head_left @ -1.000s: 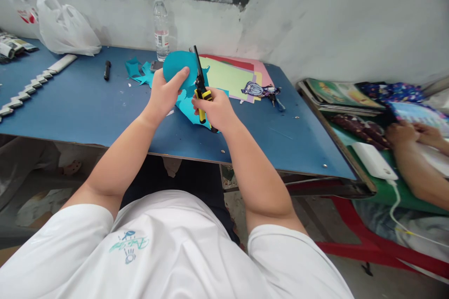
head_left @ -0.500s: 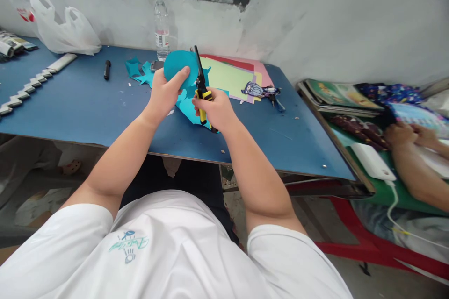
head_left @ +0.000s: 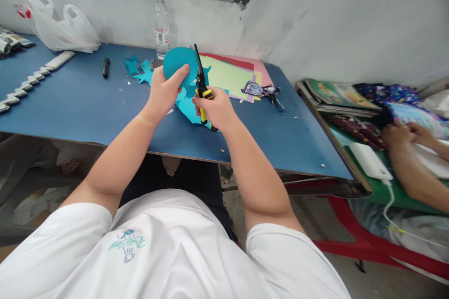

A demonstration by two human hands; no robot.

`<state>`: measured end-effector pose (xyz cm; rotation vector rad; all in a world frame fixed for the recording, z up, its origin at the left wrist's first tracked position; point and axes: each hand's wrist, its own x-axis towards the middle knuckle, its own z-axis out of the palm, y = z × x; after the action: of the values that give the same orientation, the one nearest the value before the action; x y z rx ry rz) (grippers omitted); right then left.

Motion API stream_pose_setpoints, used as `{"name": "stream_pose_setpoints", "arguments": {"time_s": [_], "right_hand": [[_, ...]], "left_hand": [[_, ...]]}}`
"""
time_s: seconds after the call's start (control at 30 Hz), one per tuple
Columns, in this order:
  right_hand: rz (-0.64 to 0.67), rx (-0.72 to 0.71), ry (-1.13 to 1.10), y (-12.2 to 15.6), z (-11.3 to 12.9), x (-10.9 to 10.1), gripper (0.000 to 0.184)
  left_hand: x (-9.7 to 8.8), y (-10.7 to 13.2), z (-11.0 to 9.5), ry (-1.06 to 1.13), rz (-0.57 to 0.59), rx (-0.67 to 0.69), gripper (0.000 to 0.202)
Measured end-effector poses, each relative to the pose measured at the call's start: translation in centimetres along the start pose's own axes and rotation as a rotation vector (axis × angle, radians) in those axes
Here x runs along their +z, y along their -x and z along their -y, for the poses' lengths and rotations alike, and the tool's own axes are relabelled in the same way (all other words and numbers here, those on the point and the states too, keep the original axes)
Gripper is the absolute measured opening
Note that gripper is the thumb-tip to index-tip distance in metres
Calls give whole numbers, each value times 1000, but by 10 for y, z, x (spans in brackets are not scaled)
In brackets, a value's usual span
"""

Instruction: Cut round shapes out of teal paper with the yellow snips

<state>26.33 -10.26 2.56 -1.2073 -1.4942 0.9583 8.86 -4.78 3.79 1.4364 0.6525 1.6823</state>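
Observation:
My left hand (head_left: 164,93) grips a teal paper disc (head_left: 178,61) and holds it upright above the blue table (head_left: 87,107), thumb pressed on its face. My right hand (head_left: 214,108) is closed round the yellow handles of black-bladed scissors (head_left: 201,85), whose blades point up along the disc's right edge. Teal offcuts (head_left: 185,108) hang and lie under both hands.
Coloured paper sheets (head_left: 231,77) lie behind the hands, with a keychain (head_left: 261,89) on them. A water bottle (head_left: 162,23), a black marker (head_left: 105,67), more teal scraps (head_left: 136,69), a white plastic bag (head_left: 59,25) and folded paper strips (head_left: 31,81) sit further left. Another person's hands (head_left: 409,138) rest on the table to the right.
Both hands keep the same grips. The scissors and disc have barely shifted; the camera view has drifted slightly.

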Motion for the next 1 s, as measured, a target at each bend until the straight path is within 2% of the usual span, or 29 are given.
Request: {"name": "stream_pose_setpoints", "arguments": {"time_s": [0.27, 0.43, 1.0], "right_hand": [[-12, -12, -6, -4, -7, 1, 22], [-16, -15, 5, -4, -7, 1, 27], [-14, -6, -6, -2, -2, 2, 29]], "left_hand": [[-3, -7, 12, -29, 52, 94, 89], [-4, -11, 13, -37, 38, 135, 94], [-12, -12, 17, -24, 22, 115, 76]]}}
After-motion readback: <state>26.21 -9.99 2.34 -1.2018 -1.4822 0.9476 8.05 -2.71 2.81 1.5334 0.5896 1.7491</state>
